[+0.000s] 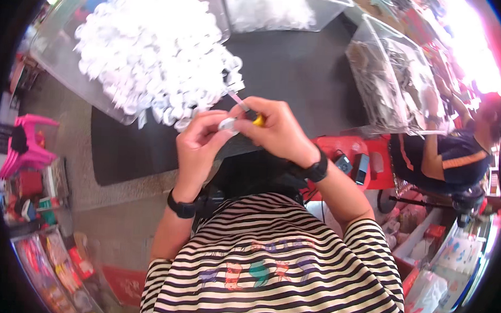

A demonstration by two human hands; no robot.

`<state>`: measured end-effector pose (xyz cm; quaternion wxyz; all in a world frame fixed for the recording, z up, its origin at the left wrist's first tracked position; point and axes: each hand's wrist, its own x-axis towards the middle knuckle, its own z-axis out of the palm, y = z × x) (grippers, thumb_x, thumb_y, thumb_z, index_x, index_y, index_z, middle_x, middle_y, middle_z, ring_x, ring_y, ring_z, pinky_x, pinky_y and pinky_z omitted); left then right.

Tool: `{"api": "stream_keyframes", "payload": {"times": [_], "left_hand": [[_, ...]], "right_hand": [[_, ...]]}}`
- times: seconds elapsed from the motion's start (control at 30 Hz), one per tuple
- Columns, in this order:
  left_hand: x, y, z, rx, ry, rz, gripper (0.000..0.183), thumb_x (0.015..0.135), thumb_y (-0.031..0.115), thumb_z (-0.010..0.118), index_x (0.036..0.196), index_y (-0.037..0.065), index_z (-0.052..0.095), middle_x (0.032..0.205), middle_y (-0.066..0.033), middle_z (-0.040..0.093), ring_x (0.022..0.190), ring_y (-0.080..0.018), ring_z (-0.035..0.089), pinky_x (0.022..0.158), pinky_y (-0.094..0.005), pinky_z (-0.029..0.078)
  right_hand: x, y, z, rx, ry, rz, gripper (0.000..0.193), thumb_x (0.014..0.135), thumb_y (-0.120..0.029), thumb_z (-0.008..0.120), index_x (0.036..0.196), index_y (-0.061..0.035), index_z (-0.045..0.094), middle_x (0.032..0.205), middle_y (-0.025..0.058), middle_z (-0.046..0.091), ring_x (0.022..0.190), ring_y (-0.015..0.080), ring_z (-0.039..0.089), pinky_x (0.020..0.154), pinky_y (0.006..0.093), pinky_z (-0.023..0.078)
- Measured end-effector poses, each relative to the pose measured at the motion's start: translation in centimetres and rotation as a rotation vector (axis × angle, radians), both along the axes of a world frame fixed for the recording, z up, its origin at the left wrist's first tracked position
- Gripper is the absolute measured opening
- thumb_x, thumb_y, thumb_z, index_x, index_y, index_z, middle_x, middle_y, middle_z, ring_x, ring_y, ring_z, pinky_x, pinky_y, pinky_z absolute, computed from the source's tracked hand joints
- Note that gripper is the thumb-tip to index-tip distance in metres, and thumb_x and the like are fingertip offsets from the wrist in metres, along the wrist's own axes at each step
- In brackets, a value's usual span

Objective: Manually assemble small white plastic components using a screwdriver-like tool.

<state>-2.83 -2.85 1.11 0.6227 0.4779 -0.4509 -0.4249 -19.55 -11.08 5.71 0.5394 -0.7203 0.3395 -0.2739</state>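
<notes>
My left hand [201, 135] is closed, thumb and fingertips pinching a small round white plastic piece [228, 124]. Close beside it, my right hand [276, 127] is wrapped round a small yellow-handled knife [259, 120]. Its thin pale blade points up and to the left, away from me. The thumb of the right hand comes up against the white piece; whether it grips it too, I cannot tell. Just beyond both hands lies a big heap of similar white plastic pieces [155, 54], spilling from a clear bin [58, 50] onto the dark mat [287, 64].
Another clear bin [333, 10] with white pieces stands at the back. A clear bin [369, 67] of greyish pieces is on the right. Beside me are a red stool [344, 146] with small dark devices and a seated person [449, 147]. A pink stool [30, 146] stands left.
</notes>
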Motion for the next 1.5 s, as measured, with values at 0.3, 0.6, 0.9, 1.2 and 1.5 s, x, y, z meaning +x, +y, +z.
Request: {"api": "stream_keyframes", "payload": {"times": [0.3,0.6,0.9,1.2,1.5], "left_hand": [[-0.1,0.6,0.3,0.066,0.165,-0.032,0.030,0.090,-0.001,0.067,0.120,-0.002,0.063,0.106,-0.0051,0.068,0.096,-0.0107,0.063,0.086,-0.0257,0.052],[0.3,0.1,1.0,0.003,0.201,-0.005,0.020,0.093,0.002,0.064,0.112,-0.002,0.065,0.101,-0.0043,0.068,0.090,-0.0072,0.062,0.079,-0.0219,0.051],[1.0,0.2,0.5,0.016,-0.032,-0.025,0.023,0.091,0.002,0.066,0.114,0.000,0.065,0.109,-0.0087,0.070,0.097,-0.0125,0.064,0.085,-0.0258,0.051],[0.3,0.7,0.0,0.078,0.294,-0.067,0.034,0.091,0.004,0.067,0.124,0.000,0.060,0.122,-0.0116,0.064,0.107,-0.0158,0.062,0.095,-0.0307,0.051],[1.0,0.2,0.3,0.066,0.267,-0.007,0.031,0.094,0.007,0.065,0.123,-0.001,0.059,0.113,-0.0070,0.065,0.103,-0.0116,0.063,0.086,-0.0273,0.055]], "right_hand": [[0.2,-0.3,-0.3,0.172,-0.065,0.007,0.012,0.088,-0.011,0.070,0.093,-0.0010,0.065,0.069,-0.0023,0.059,0.055,0.0040,0.052,0.050,0.0205,0.041],[0.1,-0.6,0.4,0.264,0.002,0.078,0.015,0.087,-0.013,0.071,0.092,-0.0013,0.062,0.070,-0.0023,0.058,0.056,0.0040,0.053,0.051,0.0203,0.043],[0.5,-0.7,0.4,0.279,-0.032,0.096,0.011,0.089,-0.012,0.069,0.092,-0.0036,0.063,0.072,-0.0013,0.060,0.054,0.0034,0.053,0.048,0.0188,0.039],[1.6,0.6,-2.0,0.480,-0.295,-0.053,0.011,0.090,-0.010,0.070,0.092,-0.0048,0.061,0.072,-0.0020,0.060,0.051,0.0025,0.050,0.045,0.0169,0.035],[0.9,0.5,-2.0,-0.045,-0.022,-0.118,0.023,0.091,-0.012,0.066,0.113,-0.0039,0.062,0.079,0.0028,0.061,0.060,0.0083,0.052,0.056,0.0233,0.042]]}}
